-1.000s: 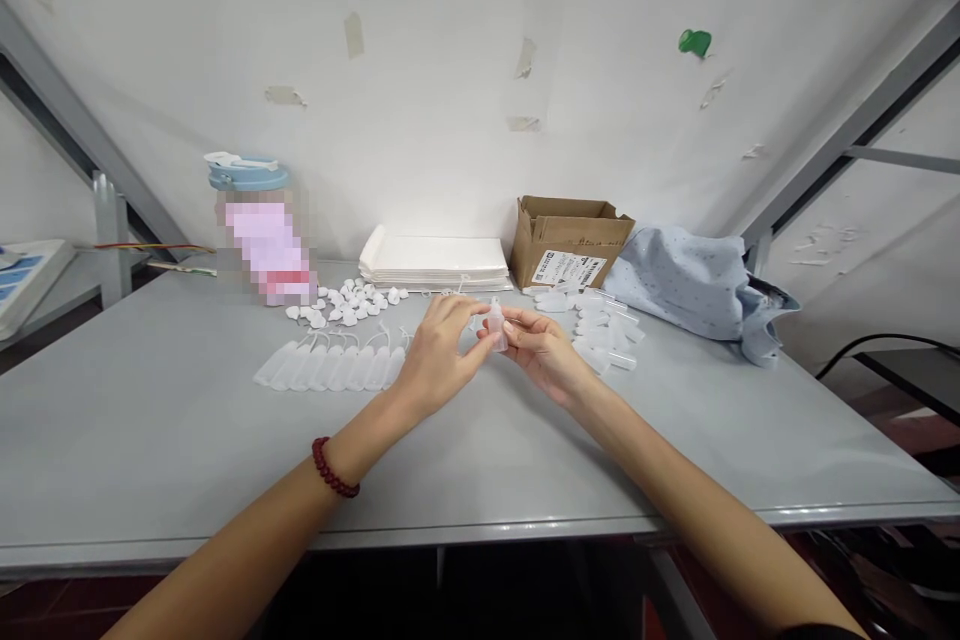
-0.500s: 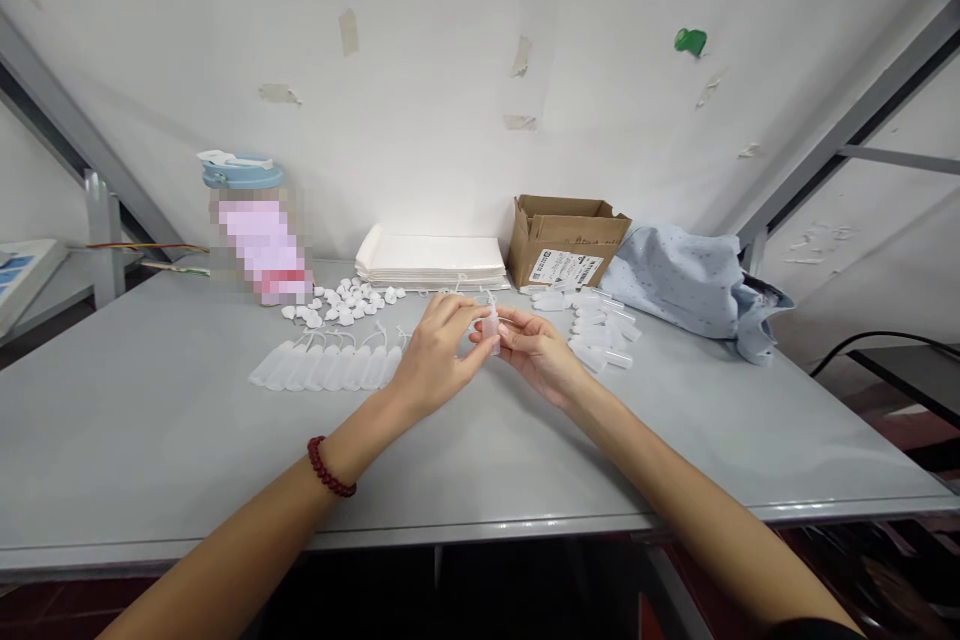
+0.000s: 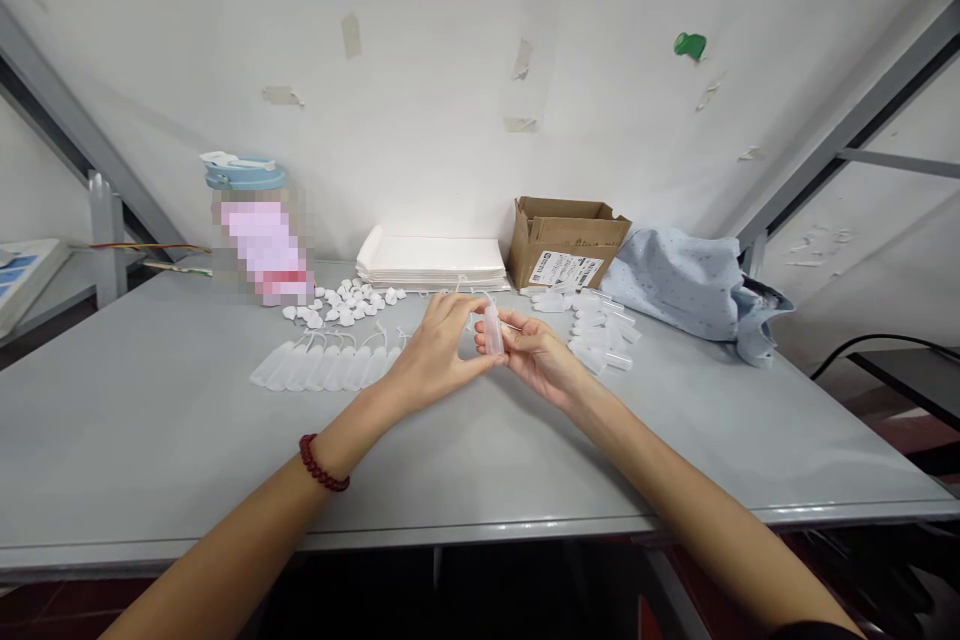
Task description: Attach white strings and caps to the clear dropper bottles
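Observation:
Above the middle of the table, a small translucent plastic bottle (image 3: 493,331) stands nearly upright between my hands. My left hand (image 3: 436,348) grips it, with fingertips at its top and the thumb at its bottom end. From the other side my right hand (image 3: 541,352) pinches it between thumb and fingers. A thin strap rises near its top. Left of my hands lies a slanted row of similar bottles (image 3: 324,366) with thin loops. Behind that row is a pile of small white caps (image 3: 349,302). More loose translucent bottles (image 3: 600,325) lie right of my hands.
White folded sheets or bags (image 3: 435,260) lie stacked against the wall beside an open cardboard box (image 3: 566,235). A light blue cloth (image 3: 675,280) is bunched at the right. A blue-lidded container (image 3: 244,175), partly blurred, stands at back left on the grey table (image 3: 480,480).
The bottle has been turned between my fingers and more of its body shows. My left thumb has shifted down to its lower end. My right hand has barely moved.

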